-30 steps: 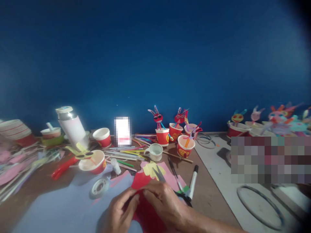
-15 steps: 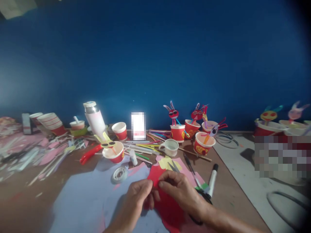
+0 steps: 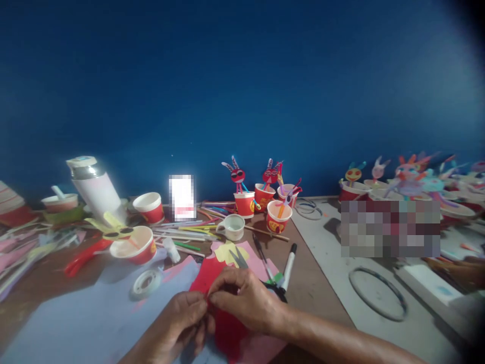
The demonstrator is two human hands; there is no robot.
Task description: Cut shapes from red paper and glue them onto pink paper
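At lower centre, the left hand [image 3: 180,319] and right hand [image 3: 244,298] are pinching a small piece [image 3: 207,299] over red paper [image 3: 229,331]; it is seeming unfinished, while completed-looking figures [image 3: 238,175] are standing in cups [image 3: 244,206].

There is one clear mug [image 3: 232,227]. To the right of this mug, I count four red paper cups [image 3: 244,205] and two red-headed figures [image 3: 238,175]. To the left of the mug there are two single red cups [image 3: 147,208], one yellow-headed figure [image 3: 119,232], one flask [image 3: 98,192] and one small white bottle [image 3: 171,251]. In front of the mug are two hands [image 3: 244,298], one tape roll [image 3: 138,288], one pair of scissors [image 3: 240,260], one dark pen [image 3: 261,252] and one white marker [image 3: 290,266]. The blurred figures [image 3: 411,177] far right of the mug cannot be counted exactly.
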